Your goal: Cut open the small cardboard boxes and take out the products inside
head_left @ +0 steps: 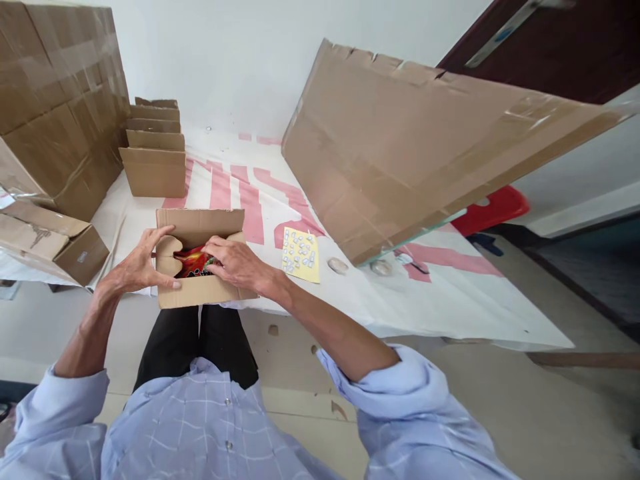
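Observation:
A small open cardboard box (200, 293) sits at the table's front edge, its flaps raised. Across its left end, my left hand (137, 263) steadies it, with the thumb on the front flap and the fingers at the back edge. A glossy red packet (193, 260) with dark and coloured print lies inside. My right hand (235, 265) reaches in from the right, its fingers curled down against the packet; their tips are partly hidden. To the right of the box lies a yellow sheet (301, 255) bearing several small white pieces.
Several folded cartons (153, 170) stand in a row behind. Large taped boxes (60, 100) and a smaller closed box (55, 243) flank the left. A large cardboard panel (400, 147) leans at the right. Clear tape rolls (338, 266) lie near it; a red stool (500, 208) stands beyond.

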`<control>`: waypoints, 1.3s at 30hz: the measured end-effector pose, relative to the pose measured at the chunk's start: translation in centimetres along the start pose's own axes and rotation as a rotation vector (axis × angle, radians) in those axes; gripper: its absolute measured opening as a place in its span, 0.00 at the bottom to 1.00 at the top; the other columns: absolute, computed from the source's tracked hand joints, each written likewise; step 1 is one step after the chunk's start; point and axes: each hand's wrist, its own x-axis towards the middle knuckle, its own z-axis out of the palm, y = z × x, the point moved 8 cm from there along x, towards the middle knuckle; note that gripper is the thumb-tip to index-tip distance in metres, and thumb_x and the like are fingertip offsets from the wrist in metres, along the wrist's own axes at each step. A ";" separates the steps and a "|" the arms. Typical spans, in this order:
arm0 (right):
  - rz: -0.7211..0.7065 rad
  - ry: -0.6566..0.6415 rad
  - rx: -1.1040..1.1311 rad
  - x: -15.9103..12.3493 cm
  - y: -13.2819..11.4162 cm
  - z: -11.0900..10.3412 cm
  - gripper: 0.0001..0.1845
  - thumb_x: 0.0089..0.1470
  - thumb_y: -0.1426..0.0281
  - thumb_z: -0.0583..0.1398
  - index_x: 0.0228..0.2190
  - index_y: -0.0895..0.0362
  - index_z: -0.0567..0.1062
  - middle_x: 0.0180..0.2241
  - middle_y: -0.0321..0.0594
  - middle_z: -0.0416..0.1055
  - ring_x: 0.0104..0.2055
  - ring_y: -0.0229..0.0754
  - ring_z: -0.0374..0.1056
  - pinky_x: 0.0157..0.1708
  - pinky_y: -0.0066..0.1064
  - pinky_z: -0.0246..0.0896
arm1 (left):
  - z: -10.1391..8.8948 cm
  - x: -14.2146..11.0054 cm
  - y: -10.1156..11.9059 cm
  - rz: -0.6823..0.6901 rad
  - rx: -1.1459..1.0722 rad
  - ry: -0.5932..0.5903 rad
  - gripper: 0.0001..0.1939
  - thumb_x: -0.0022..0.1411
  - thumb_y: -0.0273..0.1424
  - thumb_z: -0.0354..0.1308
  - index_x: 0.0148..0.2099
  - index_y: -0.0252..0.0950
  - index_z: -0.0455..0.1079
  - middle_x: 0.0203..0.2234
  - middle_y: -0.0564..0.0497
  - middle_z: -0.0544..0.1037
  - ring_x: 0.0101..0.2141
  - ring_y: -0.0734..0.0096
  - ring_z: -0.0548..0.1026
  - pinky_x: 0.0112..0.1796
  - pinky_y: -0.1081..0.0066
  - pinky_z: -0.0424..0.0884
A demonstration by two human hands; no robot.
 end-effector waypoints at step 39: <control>-0.076 0.254 0.257 0.1 3.8 -1.2 0.11 0.71 0.71 0.56 0.36 0.53 0.77 0.44 0.47 0.81 0.48 0.50 0.76 0.53 0.42 0.70 | 2.5 -1.0 3.9 0.140 -0.086 0.031 0.80 0.37 0.67 0.82 0.84 0.44 0.52 0.81 0.30 0.48 0.79 0.19 0.49 0.75 0.28 0.54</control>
